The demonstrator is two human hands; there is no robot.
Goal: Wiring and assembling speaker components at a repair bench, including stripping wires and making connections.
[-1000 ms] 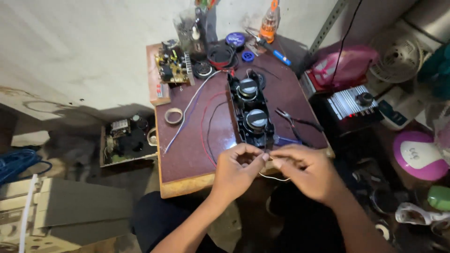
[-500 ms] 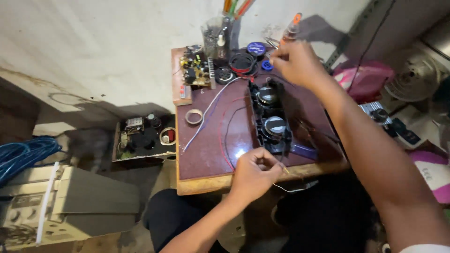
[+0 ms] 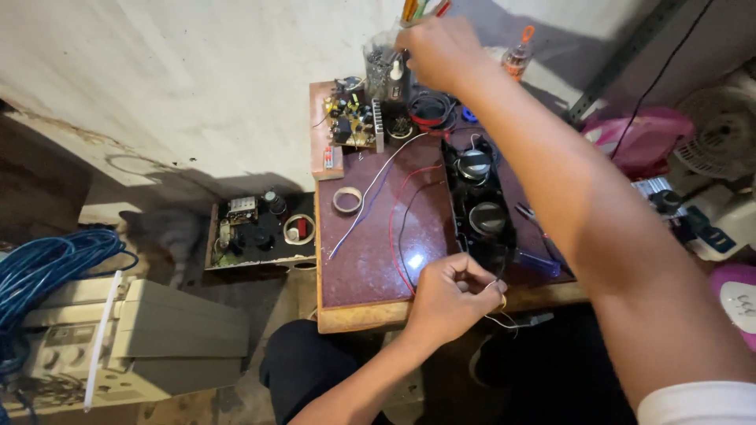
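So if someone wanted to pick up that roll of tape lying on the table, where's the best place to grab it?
The tape roll lies flat on the small table with its open centre facing up. Probably best to come straight down from above and pinch its wall, one finger inside the hole and one outside. The white wire runs close on its right, so the left rim looks clearer.

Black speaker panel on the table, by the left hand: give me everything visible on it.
The black speaker panel lies flat on the dark red table, long and narrow, apparently plastic. Two round drivers with grey centres face up, one behind the other. Its near end lies beside the left hand, which pinches thin wires there. A blue-handled tool lies at its right side.
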